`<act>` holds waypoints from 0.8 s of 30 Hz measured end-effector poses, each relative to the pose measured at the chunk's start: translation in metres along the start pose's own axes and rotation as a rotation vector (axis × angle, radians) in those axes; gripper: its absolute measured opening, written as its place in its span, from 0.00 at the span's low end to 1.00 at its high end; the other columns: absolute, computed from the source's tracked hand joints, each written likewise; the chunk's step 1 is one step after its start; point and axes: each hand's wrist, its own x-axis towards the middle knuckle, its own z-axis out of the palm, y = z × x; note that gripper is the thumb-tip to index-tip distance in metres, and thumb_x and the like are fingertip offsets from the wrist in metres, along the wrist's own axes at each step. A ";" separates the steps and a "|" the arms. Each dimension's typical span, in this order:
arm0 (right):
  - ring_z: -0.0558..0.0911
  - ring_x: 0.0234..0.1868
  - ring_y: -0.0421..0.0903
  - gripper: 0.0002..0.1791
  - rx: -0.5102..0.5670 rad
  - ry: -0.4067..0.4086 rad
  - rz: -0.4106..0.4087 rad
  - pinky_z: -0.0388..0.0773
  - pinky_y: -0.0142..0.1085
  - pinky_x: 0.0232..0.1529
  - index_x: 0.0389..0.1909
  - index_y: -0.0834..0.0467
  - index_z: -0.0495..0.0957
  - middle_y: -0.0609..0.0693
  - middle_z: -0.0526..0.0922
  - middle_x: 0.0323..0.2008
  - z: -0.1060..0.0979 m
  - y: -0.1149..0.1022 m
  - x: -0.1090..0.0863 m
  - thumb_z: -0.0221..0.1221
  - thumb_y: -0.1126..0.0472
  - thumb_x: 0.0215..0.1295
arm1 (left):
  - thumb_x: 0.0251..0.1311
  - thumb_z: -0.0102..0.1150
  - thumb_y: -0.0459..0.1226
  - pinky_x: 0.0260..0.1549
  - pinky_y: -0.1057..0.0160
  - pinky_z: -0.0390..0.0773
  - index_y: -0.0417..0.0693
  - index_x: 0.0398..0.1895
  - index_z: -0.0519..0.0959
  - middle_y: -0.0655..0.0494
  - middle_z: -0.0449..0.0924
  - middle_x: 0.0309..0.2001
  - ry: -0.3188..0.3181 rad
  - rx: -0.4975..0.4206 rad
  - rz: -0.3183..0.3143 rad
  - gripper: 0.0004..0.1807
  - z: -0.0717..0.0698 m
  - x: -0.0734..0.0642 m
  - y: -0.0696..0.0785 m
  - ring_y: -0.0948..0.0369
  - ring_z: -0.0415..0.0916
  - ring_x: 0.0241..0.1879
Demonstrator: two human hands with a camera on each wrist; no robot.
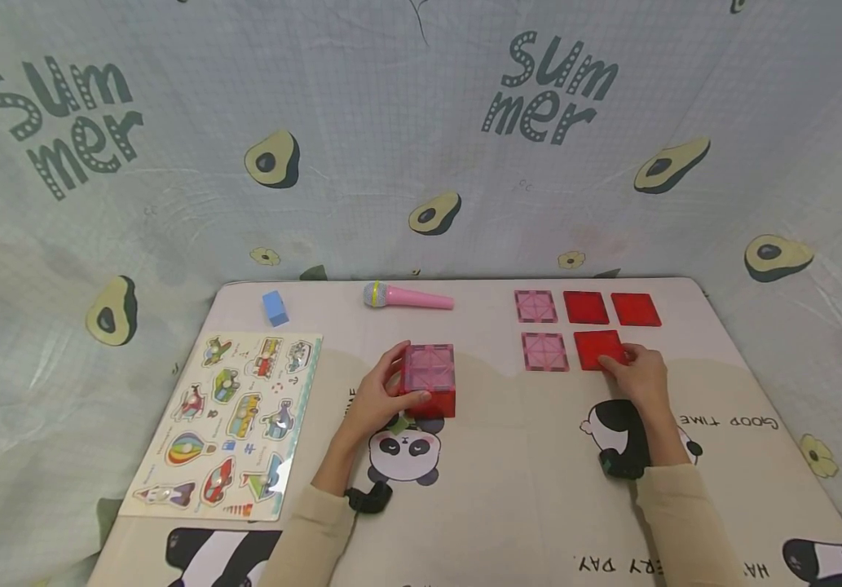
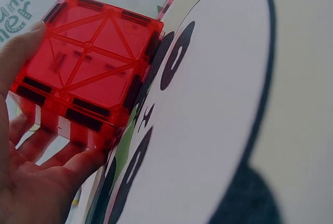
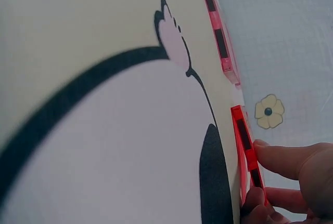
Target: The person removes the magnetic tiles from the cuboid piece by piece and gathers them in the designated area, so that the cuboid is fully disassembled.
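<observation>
My left hand (image 1: 376, 399) holds a box built of magnetic tiles (image 1: 429, 379), its thumb on the near side and its fingers round the left. The top tile is pink; the near face is red, seen large in the left wrist view as a red tile (image 2: 86, 52). Over at the right, my right hand (image 1: 644, 379) pinches a red magnetic tile (image 1: 597, 349) by its right edge. That tile (image 3: 243, 133) appears tilted up, thumb on one face and fingers beneath, in the right wrist view. Beside it lies a pink tile (image 1: 545, 352).
Behind the right hand lie a pink tile (image 1: 535, 306) and two red tiles (image 1: 585, 307). A pink toy microphone (image 1: 416, 297) and a blue block (image 1: 275, 308) are near the back edge. A vehicle picture board (image 1: 244, 481) covers the left side. A printed curtain (image 1: 362, 106) hangs behind.
</observation>
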 end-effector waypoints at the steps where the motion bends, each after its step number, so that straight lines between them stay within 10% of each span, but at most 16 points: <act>1: 0.70 0.62 0.70 0.37 -0.006 0.000 -0.002 0.75 0.59 0.64 0.71 0.72 0.61 0.75 0.70 0.64 0.000 0.000 0.000 0.60 0.53 0.71 | 0.56 0.73 0.42 0.63 0.51 0.76 0.62 0.77 0.57 0.55 0.63 0.75 -0.001 0.000 0.002 0.48 0.000 0.000 0.000 0.50 0.61 0.75; 24: 0.71 0.60 0.69 0.35 -0.041 0.007 -0.027 0.77 0.58 0.63 0.68 0.74 0.64 0.75 0.72 0.61 0.004 0.004 0.002 0.59 0.54 0.71 | 0.55 0.74 0.42 0.63 0.52 0.76 0.64 0.77 0.58 0.55 0.63 0.75 0.000 -0.003 -0.009 0.48 0.000 0.000 0.001 0.50 0.62 0.75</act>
